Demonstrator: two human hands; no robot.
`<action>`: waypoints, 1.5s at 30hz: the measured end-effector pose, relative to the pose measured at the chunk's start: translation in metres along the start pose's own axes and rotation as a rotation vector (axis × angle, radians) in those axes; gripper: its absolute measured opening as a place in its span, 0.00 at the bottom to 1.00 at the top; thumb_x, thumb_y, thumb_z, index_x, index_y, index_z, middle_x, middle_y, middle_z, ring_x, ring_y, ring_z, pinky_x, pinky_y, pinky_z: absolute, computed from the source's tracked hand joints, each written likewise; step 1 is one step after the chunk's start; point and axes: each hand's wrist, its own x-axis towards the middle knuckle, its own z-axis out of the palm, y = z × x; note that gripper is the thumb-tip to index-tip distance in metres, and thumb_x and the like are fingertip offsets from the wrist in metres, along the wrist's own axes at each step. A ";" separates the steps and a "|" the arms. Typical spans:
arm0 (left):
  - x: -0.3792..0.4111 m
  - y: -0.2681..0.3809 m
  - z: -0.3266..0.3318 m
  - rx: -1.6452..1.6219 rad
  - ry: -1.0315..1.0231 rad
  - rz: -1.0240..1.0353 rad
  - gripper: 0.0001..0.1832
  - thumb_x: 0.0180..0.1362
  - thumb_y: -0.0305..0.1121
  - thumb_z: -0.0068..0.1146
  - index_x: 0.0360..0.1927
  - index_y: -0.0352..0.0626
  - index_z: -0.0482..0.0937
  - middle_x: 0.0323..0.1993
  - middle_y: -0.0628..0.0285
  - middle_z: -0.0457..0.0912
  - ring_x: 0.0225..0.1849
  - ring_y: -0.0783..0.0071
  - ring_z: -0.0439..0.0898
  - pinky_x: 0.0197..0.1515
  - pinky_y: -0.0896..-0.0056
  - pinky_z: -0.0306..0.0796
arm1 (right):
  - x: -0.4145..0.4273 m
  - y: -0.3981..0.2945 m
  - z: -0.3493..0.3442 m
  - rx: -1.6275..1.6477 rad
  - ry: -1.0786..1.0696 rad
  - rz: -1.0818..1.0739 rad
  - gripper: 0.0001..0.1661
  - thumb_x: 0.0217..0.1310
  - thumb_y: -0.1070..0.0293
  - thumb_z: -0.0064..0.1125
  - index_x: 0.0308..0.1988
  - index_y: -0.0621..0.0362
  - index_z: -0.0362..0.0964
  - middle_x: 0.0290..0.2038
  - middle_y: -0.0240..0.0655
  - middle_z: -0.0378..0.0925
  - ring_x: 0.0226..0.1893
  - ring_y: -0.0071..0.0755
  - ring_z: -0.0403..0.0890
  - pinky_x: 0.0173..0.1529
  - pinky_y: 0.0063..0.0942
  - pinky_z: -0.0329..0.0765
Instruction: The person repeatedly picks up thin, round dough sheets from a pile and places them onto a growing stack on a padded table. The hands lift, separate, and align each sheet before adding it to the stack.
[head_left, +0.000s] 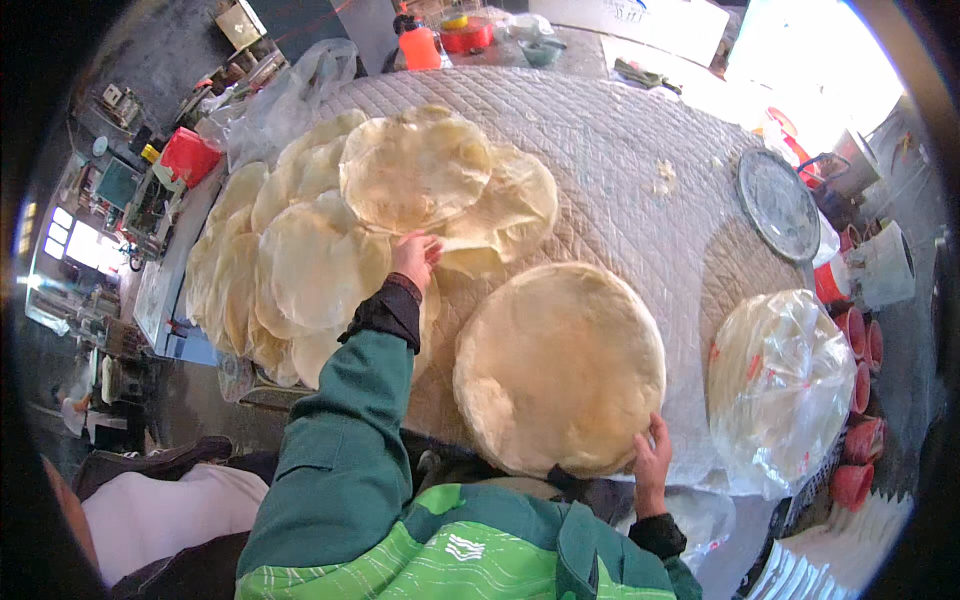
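Observation:
My left hand (417, 261) pinches the near edge of a thin, round, pale flatbread sheet (416, 169), which lies over other overlapping sheets. A thick round stack of similar sheets (559, 367) sits right in front of me. At its lower right rim is my right hand (651, 457), fingers apart, touching the side. To the left, many loose thin sheets (311, 262) overlap in a spread pile. A further sheet (517, 199) with a folded near edge lies just right of my left hand.
A quilted cover (600, 142) lies over the table. A clear plastic bag of round sheets (780, 390) is at the right, below a round metal lid (778, 204). Crumpled clear plastic (300, 94) lies far left. Red containers (851, 330) line the right side. Someone in white (169, 517) is at lower left.

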 end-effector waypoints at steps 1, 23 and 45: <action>-0.048 0.001 0.036 0.043 -0.057 0.029 0.10 0.56 0.25 0.48 0.42 0.38 0.72 0.32 0.58 0.78 0.29 0.71 0.77 0.32 0.73 0.72 | 0.001 0.008 -0.006 0.038 -0.010 0.036 0.29 0.53 0.76 0.52 0.56 0.72 0.62 0.55 0.47 0.68 0.58 0.40 0.67 0.62 0.34 0.63; -0.258 -0.055 0.116 0.870 -0.649 0.548 0.14 0.48 0.21 0.52 0.39 0.37 0.81 0.28 0.56 0.84 0.30 0.74 0.81 0.35 0.71 0.73 | 0.013 -0.004 0.005 0.339 -0.309 0.201 0.25 0.62 0.73 0.49 0.59 0.63 0.61 0.52 0.40 0.72 0.51 0.29 0.73 0.55 0.25 0.69; -0.182 0.140 -0.242 0.171 0.113 0.185 0.23 0.58 0.34 0.54 0.54 0.29 0.69 0.50 0.54 0.76 0.53 0.59 0.74 0.55 0.59 0.70 | 0.004 0.016 -0.010 0.260 -0.022 0.062 0.30 0.56 0.78 0.49 0.60 0.68 0.57 0.56 0.42 0.67 0.58 0.34 0.67 0.62 0.29 0.62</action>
